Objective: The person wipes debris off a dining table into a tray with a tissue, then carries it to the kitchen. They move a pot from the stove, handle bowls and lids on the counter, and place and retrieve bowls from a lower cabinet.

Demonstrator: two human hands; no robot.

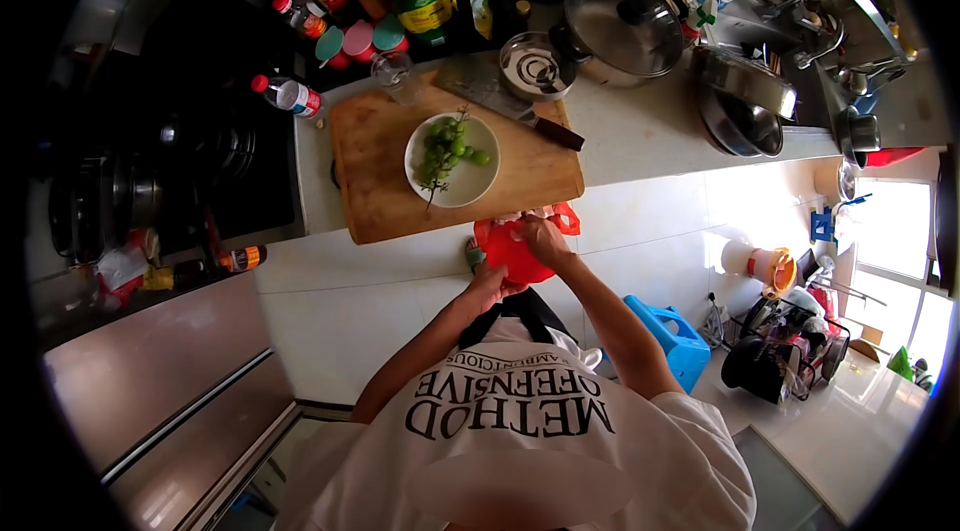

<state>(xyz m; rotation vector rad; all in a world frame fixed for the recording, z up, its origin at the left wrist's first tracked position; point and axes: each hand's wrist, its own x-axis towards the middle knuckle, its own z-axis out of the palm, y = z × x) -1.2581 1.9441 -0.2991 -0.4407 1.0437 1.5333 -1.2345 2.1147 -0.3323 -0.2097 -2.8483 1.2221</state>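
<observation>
A red plastic bag (512,253) hangs in front of my body, just below the edge of the wooden cutting board (375,186). My left hand (490,287) holds its lower left side. At its upper right, my right hand (543,239) has closed fingers on the bag; the fingertips are partly hidden. On the board stands a white bowl (470,187) with green grapes (447,143) on their stems. Behind the bowl lies a cleaver (500,99), its dark handle pointing right. Whatever the bag holds is hidden.
A metal bowl (538,66) and a lidded pot (625,26) stand behind the board. Bottles and jars line the back left, near a plastic bottle (290,96). Stacked pans (740,101) sit by the sink. A blue stool (672,341) is at my right.
</observation>
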